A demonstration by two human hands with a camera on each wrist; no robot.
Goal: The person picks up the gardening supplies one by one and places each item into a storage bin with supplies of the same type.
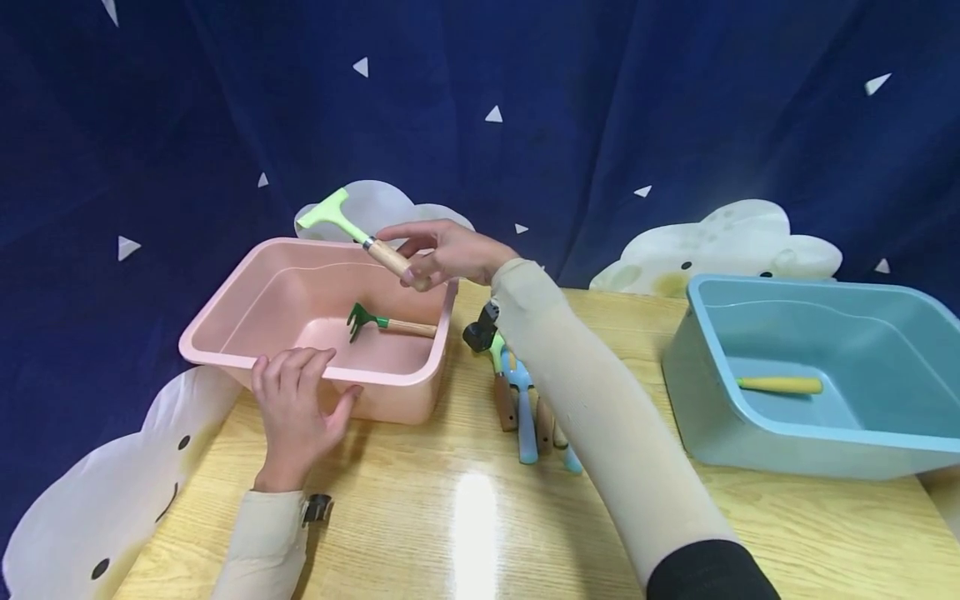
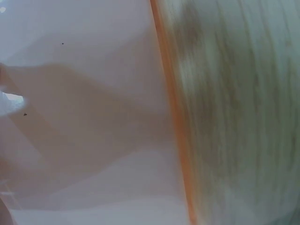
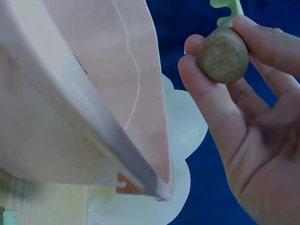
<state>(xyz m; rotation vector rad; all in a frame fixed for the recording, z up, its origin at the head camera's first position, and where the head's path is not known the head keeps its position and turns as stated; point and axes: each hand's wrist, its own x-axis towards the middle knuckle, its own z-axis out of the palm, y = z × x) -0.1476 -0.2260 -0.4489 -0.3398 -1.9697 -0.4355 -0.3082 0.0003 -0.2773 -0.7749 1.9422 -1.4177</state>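
My right hand (image 1: 450, 250) pinches the wooden handle of a small light-green garden rake (image 1: 347, 223) above the far right part of the pink tub (image 1: 386, 377). The rake's head points up and left. In the right wrist view the round handle end (image 3: 223, 57) faces the camera, between thumb and fingers. My left hand (image 1: 296, 408) grips the tub's near rim, fingers over the edge and thumb against the outer wall. A dark green hand fork (image 1: 408, 327) with a wooden handle lies inside the tub. The left wrist view shows mostly the pink wall (image 2: 93, 140).
At the right stands a blue tub (image 1: 701, 392) with a yellow-handled tool (image 1: 783, 384) in it. Between the tubs lie several garden tools, including a blue one (image 1: 527, 425), partly hidden by my right forearm. A dark blue curtain (image 1: 555, 150) hangs behind the wooden table (image 1: 405, 517).
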